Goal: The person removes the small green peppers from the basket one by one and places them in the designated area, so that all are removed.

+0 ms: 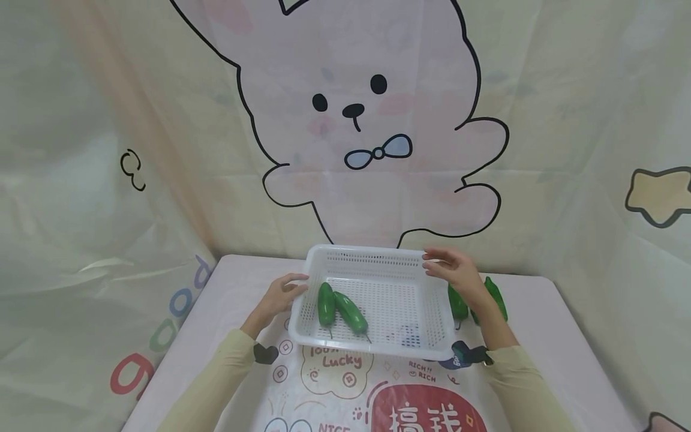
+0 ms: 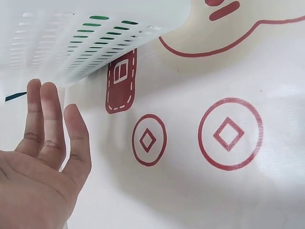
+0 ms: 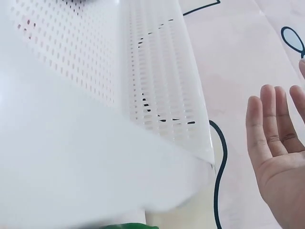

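Note:
A white perforated basket [image 1: 378, 346] holds two green peppers [image 1: 326, 305] [image 1: 351, 312] in its left half. At its left rim is my left hand [image 1: 276, 300]; in the left wrist view this hand [image 2: 47, 157] has its fingers extended, the tips at the basket's side wall [image 2: 143, 19]. My right hand [image 1: 456, 270] is over the far right corner in the head view. From the right wrist, the hand [image 3: 279, 148] shows extended fingers, apart from the basket wall [image 3: 167, 71], holding nothing. Whether the basket rests fully on the table I cannot tell.
Two more green peppers, one [image 1: 457, 303] beside the basket and another [image 1: 495, 297] farther right, are partly behind my right forearm. A printed cloth [image 1: 243, 282] covers the table. Behind its far edge hangs a curtain [image 1: 378, 204] with a cartoon figure.

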### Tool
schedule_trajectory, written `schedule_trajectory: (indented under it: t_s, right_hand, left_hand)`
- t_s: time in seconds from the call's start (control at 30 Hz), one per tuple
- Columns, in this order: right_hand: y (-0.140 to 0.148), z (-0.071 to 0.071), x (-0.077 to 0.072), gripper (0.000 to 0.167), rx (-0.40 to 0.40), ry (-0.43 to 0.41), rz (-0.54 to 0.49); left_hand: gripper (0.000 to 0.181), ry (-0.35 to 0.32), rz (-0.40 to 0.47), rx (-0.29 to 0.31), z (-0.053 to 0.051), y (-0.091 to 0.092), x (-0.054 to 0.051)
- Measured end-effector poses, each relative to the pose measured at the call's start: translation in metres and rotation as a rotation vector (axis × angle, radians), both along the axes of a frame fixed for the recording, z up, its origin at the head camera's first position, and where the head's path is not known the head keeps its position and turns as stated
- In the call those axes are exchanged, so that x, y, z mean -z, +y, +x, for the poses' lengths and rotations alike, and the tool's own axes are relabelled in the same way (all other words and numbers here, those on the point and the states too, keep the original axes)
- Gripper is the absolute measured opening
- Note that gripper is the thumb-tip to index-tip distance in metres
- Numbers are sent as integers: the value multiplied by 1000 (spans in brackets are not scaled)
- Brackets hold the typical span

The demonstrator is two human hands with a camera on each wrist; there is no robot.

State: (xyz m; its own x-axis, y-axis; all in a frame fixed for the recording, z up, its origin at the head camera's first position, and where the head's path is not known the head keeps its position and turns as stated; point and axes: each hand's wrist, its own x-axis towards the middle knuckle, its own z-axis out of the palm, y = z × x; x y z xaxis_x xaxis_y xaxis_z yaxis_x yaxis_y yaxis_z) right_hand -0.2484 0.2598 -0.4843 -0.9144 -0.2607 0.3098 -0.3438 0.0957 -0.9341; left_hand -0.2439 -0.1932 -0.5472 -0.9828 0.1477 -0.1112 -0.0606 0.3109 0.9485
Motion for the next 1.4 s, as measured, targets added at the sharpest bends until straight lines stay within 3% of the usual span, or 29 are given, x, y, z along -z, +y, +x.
schedule_trajectory:
  t_s: [0.37, 0.73, 0.9, 1.13, 1.4]
  right_hand:
    - [-24, -8, -16, 43, -14, -8, 17]
    - [-52, -17, -20, 41, -58, 18, -53]
    - [-65, -20, -17, 40, -67, 29, -60]
    - [-81, -25, -10, 40, -91, -32, -87]
    - [-94, -31, -1, 40, -86, -14, -54]
  left_hand:
    - [47, 16, -7, -18, -3, 1, 6]
    - [45, 9, -1, -16, 2, 1, -2]
    - [44, 14, 4, -12, 1, 0, 0]
    - [45, 17, 3, -9, 1, 0, 1]
    - [45, 12, -15, -20, 1, 1, -1]
